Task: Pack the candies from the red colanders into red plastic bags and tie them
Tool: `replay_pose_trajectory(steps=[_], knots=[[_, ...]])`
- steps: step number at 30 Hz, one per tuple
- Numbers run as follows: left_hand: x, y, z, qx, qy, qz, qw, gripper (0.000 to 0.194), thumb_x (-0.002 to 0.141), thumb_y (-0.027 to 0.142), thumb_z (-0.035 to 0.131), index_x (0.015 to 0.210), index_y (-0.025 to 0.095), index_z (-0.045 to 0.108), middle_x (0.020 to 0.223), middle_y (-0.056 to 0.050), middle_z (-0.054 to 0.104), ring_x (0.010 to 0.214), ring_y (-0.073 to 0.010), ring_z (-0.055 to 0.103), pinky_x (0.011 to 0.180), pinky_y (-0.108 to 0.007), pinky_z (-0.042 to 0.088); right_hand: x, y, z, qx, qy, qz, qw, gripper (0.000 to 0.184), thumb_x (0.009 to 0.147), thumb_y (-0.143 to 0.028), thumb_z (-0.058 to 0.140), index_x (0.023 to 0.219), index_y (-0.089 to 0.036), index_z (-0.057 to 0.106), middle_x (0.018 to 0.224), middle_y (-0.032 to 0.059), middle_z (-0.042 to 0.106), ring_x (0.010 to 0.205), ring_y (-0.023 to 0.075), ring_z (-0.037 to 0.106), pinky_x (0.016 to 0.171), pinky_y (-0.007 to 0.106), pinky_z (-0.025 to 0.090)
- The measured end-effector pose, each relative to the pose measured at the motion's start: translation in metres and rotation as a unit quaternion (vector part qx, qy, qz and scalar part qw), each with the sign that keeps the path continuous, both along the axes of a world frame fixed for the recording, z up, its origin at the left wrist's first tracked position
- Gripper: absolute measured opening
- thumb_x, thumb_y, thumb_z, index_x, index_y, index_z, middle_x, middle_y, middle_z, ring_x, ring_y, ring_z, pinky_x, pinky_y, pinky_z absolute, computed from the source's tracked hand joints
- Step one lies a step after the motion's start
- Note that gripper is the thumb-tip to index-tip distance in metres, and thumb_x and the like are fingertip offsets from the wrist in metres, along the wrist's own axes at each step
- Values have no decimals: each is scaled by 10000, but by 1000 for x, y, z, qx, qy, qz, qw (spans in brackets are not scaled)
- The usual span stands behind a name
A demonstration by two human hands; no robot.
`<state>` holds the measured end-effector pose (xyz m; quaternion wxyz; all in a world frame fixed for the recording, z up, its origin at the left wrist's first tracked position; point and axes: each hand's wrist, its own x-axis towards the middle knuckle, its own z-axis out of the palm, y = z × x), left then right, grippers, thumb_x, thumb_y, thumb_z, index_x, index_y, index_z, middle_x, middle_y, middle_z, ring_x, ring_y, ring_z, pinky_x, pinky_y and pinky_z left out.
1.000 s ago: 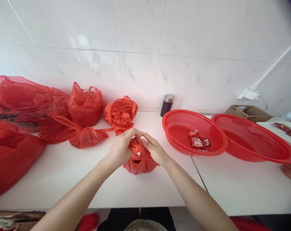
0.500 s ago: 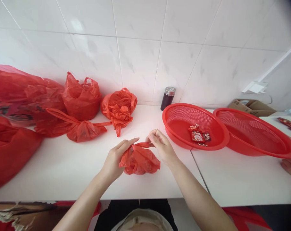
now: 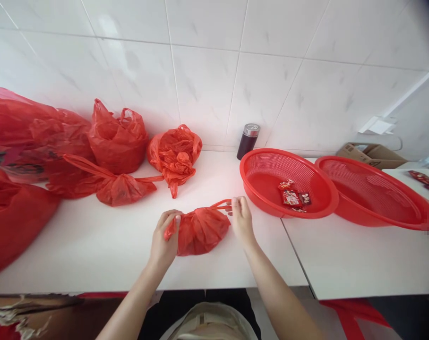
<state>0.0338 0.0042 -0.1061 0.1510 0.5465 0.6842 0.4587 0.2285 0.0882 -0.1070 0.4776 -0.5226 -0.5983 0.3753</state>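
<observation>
A filled red plastic bag [image 3: 203, 231] rests on the white table in front of me, its neck drawn together at the top. My left hand [image 3: 167, 233] is closed on the bag's left end, thumb toward me. On the other side my right hand [image 3: 242, 217] pinches a thin handle loop of the same bag and holds it stretched out to the right. What is inside the bag cannot be made out. Just behind it to the left lies another tied red bag [image 3: 124, 190] with long handles.
Several red bags, among them an upright one [image 3: 118, 141] and a crumpled one [image 3: 175, 156], line the wall. A dark flask [image 3: 248, 141] stands by a red basket [image 3: 250, 189] holding small packets. Farther right are a second red basket [image 3: 370, 215] and a cardboard box [image 3: 373, 158].
My hands have moved apart, pulling the bag's ends outward. The right hand has drawn the handle to the right, and the bag's neck now looks tighter.
</observation>
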Motion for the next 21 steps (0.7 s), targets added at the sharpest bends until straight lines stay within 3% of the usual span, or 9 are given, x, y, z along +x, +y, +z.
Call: replay_pose_trajectory(steps=[5, 10, 15, 21], knots=[[13, 14, -18, -49, 42, 33, 997, 334, 984, 352, 264, 931, 233, 571, 914, -37, 647, 832, -191, 625, 736, -288, 476, -25, 2, -21, 26, -206, 37, 977, 265, 964, -466, 400, 874, -238, 498, 641, -16, 553, 608, 180, 546, 595, 271, 333], [-9, 26, -30, -153, 140, 8, 978, 208, 852, 216, 435, 917, 265, 626, 719, -15, 672, 599, -220, 575, 548, -293, 339, -14, 25, -39, 7, -354, 41, 934, 244, 979, -385, 410, 884, -224, 568, 588, 5, 570, 581, 185, 552, 570, 270, 254], [-14, 31, -41, -166, 207, -3, 964, 303, 850, 188, 409, 1030, 269, 639, 990, -54, 707, 838, -250, 604, 617, -308, 352, -5, 31, -41, -9, -420, 37, 907, 278, 993, -408, 388, 904, -238, 588, 675, 16, 636, 643, 177, 586, 570, 266, 243], [-41, 13, -42, -144, 202, 8, 969, 344, 786, 123, 421, 1001, 252, 656, 1011, -51, 687, 961, -261, 549, 736, -329, 397, 13, 40, -40, -45, -429, 7, 902, 306, 1007, -372, 355, 878, -235, 596, 748, 29, 660, 681, 176, 586, 570, 260, 254]])
